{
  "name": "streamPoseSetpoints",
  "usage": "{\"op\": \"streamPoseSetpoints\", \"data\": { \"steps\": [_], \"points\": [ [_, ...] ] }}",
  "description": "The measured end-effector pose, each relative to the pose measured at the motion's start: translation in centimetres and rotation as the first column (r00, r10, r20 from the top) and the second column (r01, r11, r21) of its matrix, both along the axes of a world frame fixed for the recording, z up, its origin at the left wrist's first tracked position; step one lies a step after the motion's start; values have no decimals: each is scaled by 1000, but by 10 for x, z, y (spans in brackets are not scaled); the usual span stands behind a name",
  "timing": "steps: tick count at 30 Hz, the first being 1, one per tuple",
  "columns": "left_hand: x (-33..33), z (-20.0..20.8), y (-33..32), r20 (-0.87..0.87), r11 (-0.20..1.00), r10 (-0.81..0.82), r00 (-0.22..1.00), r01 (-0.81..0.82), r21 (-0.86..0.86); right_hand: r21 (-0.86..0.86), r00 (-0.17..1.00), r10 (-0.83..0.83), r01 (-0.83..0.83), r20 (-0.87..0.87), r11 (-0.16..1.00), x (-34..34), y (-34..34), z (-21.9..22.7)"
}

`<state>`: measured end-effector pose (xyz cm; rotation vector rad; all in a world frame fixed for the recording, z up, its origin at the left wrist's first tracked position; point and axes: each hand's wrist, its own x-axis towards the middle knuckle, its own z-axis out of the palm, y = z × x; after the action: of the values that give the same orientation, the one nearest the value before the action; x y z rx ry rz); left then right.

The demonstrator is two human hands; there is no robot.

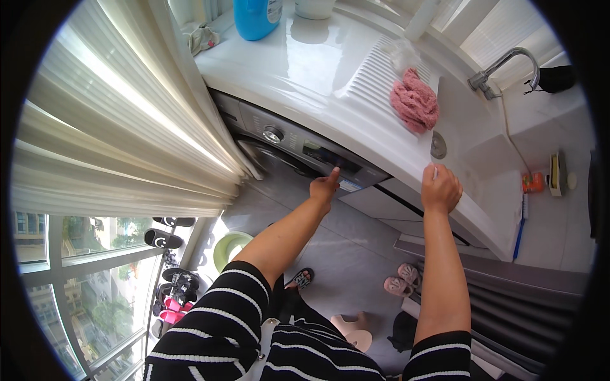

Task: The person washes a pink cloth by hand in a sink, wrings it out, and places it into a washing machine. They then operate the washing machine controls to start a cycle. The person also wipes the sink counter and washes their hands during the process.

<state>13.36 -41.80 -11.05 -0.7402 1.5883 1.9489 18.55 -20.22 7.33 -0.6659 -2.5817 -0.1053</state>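
My left hand (325,188) reaches to the control panel (327,155) of a washing machine under the counter. Its index finger is stretched out at the panel, at or very near the surface; the other fingers are curled with nothing visible in them. My right hand (442,189) is closed at the front edge of the white sink (486,219), fingers wrapped over the rim. Beyond it, a crumpled pink cloth (414,101) lies on the ribbed washboard (368,76). The machine's round knob (273,134) sits left of my left hand.
A blue bottle (257,19) stands at the counter's far left. The faucet (502,73) arches at the right, and a blue-handled brush (521,228) lies beside the sink. Curtains (127,127) hang at left. On the floor are a green basin (230,249), a pinkish stool (352,331) and several shoes.
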Motion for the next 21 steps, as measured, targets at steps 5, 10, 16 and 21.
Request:
{"op": "streamPoseSetpoints", "data": {
  "steps": [5,10,16,21],
  "points": [
    [-2,6,-2,16,999,-45,999,45,-16,-7,1000,-15,15,17,1000,1,-1,3],
    [-2,3,-4,-6,1000,-30,1000,30,-4,4,999,-21,21,26,1000,0,-1,2],
    [-3,3,-4,12,1000,-22,1000,22,-10,-2,1000,-18,18,20,1000,1,-2,2],
    [-3,6,-3,20,1000,-25,999,25,-18,-5,999,-27,27,24,1000,1,-1,2]
  ]
}}
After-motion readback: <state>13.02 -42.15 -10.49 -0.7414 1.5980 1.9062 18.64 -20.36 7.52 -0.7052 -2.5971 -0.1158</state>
